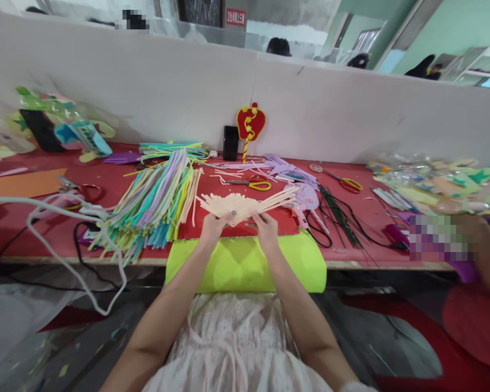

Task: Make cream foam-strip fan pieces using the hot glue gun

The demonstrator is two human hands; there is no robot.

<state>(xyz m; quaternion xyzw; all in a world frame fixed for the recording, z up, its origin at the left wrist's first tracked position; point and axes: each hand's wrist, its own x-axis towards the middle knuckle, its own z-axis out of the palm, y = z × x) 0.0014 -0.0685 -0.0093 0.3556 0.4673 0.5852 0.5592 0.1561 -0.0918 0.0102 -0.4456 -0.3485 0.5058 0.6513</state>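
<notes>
Held fanned cream strips near the middle of the table's front edge.
Rightward from heaped coloured strips: pinched lower left side with left hand, lower right with right hand; likely risked splaying loose ends through uneven pulling.

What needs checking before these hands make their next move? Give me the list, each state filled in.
1. Left hand on the cream strips: ok, its fingers hold their near edge.
2. Right hand on the strips: ok, it holds them farther right.
3. Strip ends level: not ok, those on the right stick out farther.
4. Grey round piece fastened: cannot tell, too small.
5. Scissors clear of both hands: ok, they lie beyond the strips.
6. Coloured strips nearby: ok, heaped to the left.
</notes>
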